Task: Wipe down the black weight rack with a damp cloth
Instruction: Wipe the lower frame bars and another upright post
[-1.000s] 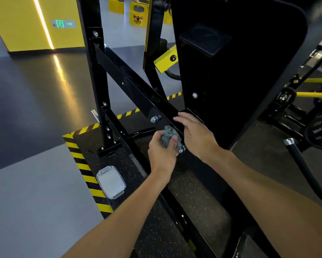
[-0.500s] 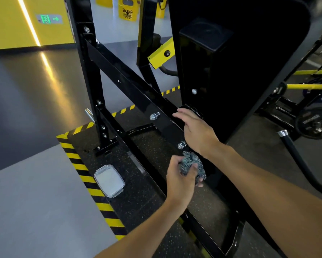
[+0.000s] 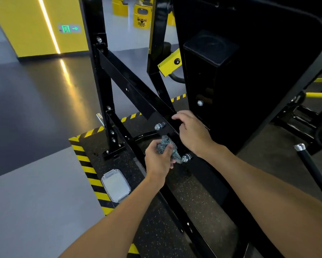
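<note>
A gym floor of dark speckled rubber matting (image 3: 156,229), edged with yellow-and-black hazard striping (image 3: 89,170), lies under both bare forearms, with smooth grey flooring beyond the stripes.

The left hand (image 3: 158,157) grips a crumpled grey-green patterned cloth (image 3: 167,147), fingers and thumb closed round it, and presses it against the slanted beam of the black steel weight rack (image 3: 123,79). The cloth sits between two silver bolts: the lower bolt (image 3: 186,157) is just right of the left hand's fingertips, touching the cloth's edge, and the upper bolt (image 3: 160,126) is just above the cloth.

The right hand (image 3: 192,135) is just right of and above the left, resting on the same beam with its fingers curled over the top edge.

Left of and below the left hand, a clear rectangular plastic container (image 3: 116,185) lies on the matting beside the striping.

Past the right hand stands a tall black panel (image 3: 249,71), with a yellow metal bracket (image 3: 170,64) above the beam. Far beyond the left hand, a yellow wall (image 3: 26,25) carries a green exit sign (image 3: 70,28).
</note>
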Demonstrator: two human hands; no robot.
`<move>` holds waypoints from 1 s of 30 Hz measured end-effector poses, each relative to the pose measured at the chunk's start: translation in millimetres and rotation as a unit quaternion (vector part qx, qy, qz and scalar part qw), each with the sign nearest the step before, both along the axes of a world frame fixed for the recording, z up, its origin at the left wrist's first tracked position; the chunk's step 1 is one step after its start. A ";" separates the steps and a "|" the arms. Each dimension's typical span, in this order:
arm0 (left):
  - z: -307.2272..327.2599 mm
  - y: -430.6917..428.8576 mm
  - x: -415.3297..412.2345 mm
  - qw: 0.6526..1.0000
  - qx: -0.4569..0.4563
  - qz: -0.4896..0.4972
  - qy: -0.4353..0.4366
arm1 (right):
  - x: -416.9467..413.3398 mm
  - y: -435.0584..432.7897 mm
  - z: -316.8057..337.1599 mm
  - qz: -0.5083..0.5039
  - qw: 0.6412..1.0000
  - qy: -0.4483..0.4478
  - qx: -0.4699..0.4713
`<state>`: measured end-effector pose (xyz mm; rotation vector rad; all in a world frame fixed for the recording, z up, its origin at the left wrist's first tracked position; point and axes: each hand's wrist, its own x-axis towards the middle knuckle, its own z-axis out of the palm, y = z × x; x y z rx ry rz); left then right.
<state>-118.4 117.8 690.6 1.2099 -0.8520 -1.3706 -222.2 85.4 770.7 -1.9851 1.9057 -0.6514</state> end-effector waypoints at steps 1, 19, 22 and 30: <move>3.1 -1.5 -1.3 1.000 0.003 0.012 0.010 | 0.3 0.0 -2.8 0.002 1.000 0.015 0.006; -9.4 -45.5 25.9 0.993 -0.017 0.086 -0.075 | 5.1 -4.9 -4.9 0.000 0.994 0.111 -0.002; 5.4 -63.6 39.0 0.975 -0.134 0.055 -0.170 | 13.1 -25.6 0.5 -0.003 0.997 0.082 -0.016; 0.0 -111.1 74.6 0.894 -0.295 -0.038 -0.335 | 44.0 -85.0 -0.3 -0.019 0.995 0.082 0.055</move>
